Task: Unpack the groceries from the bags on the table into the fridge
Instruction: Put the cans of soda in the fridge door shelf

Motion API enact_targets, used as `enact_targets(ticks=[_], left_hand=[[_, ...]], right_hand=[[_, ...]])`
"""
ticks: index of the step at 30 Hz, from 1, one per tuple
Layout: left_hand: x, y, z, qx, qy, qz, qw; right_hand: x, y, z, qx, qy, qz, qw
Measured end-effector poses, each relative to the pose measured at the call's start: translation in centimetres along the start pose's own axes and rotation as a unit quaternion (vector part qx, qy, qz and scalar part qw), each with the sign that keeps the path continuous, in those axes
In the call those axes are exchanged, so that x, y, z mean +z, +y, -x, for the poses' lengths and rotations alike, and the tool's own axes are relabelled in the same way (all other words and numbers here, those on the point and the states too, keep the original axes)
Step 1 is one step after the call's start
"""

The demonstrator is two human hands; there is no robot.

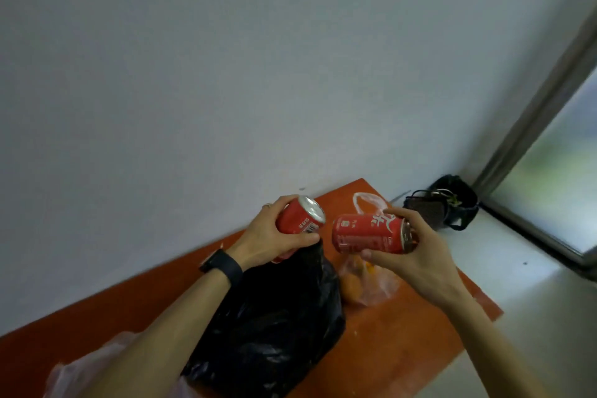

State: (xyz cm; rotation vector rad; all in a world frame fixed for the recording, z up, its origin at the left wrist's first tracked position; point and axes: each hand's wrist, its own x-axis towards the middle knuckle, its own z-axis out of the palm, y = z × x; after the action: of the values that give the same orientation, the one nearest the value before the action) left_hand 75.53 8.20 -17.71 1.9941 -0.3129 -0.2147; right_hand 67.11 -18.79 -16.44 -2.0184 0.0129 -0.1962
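Cans are what I have in hand: two red ones, both held up above the orange table (420,333), over the bags. At the far left a pale plastic bag (97,362) lies crumpled, thin and limp. My left hand (274,233) curls fingers and thumb round the painted wall of the left can (302,216), its silver top tipped up. Under it slumps the black bag (274,326), glossy wrinkled film with no shape of its own. The right can (368,234) lies on its side in my right hand (416,255), thumb over, fingers under, palm near the lid end. I judge both full: dense, rigid smooth cylinders, slick if cold, best gripped mid-wall rather than by the rims. Further right a clear bag (378,287) holds round orange fruit, which I would lift by its handles. I cannot see the fridge from here
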Motion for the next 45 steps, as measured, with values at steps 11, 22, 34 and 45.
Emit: enact_targets(ticks=[11, 22, 34, 45], left_hand=[[25.2, 17.8, 1.5, 0.162, -0.194, -0.203, 0.946], [53.6, 31.6, 9.7, 0.318, -0.344, -0.209, 0.858], [76.9, 42.6, 12.7, 0.319, -0.480, -0.020, 0.817], [93.1, 54.8, 8.3, 0.397, -0.421, 0.035, 0.815]], right_hand=[[-22.9, 7.0, 18.6, 0.059, 0.236, 0.060, 0.968], [-40.7, 13.8, 39.2, 0.143, 0.424, 0.023, 0.894], [-57.9, 20.3, 47.4, 0.184, 0.526, 0.013, 0.830], [-78.2, 25.1, 47.4, 0.182, 0.542, 0.054, 0.819]])
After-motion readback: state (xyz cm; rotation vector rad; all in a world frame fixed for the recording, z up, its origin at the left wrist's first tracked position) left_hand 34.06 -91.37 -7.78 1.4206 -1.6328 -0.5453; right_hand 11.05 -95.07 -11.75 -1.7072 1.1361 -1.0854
